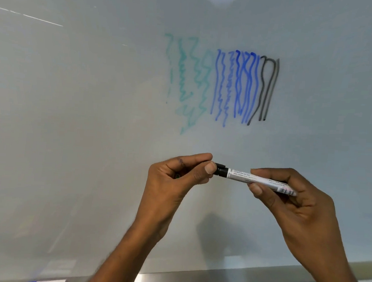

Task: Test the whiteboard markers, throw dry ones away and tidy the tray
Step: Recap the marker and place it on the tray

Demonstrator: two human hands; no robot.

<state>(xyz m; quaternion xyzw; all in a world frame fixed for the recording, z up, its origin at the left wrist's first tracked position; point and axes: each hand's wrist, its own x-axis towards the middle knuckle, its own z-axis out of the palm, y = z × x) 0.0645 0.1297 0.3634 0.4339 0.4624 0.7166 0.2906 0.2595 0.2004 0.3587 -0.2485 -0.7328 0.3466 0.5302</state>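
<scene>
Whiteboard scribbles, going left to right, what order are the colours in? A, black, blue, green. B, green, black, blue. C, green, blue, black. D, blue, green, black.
C: on the whiteboard the green scribbles lie farthest left, the blue scribbles sit in the middle, and the black lines end the row on the right.

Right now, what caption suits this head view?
Left hand and right hand hold a marker before a whiteboard bearing green, blue, black lines.
</scene>
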